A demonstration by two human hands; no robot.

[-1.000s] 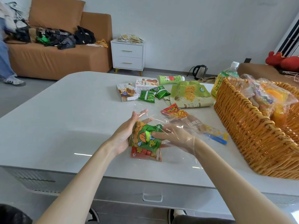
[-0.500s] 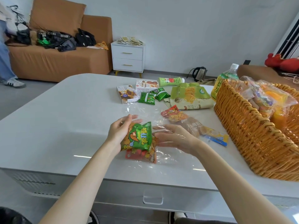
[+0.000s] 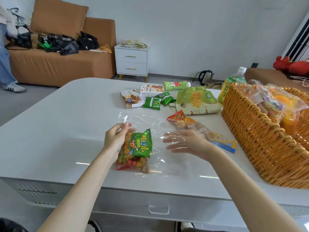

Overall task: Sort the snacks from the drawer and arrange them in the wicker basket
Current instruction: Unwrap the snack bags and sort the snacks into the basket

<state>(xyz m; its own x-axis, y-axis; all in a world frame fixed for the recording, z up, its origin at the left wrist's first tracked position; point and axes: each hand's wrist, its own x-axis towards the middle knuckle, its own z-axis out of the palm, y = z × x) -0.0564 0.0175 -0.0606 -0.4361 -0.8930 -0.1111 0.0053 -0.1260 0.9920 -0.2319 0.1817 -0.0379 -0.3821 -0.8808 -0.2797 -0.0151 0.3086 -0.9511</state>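
Saw a white table (image 3: 50, 131) with a wicker basket (image 3: 260, 148) at its right end, bagged snacks already inside. Found a clear plastic bag (image 3: 150, 119) spread near the front edge, and under its film a green snack packet (image 3: 142, 144) atop a red packet (image 3: 133, 165). Noted the left hand (image 3: 115, 139) against the green packet's left side, fingers curled, pinching the film. Noted the right hand (image 3: 189, 143) just right of that packet, not touching it, fingers spread and gripping nothing.

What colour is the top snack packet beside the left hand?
The top packet is green with yellow lettering; head view shows it.
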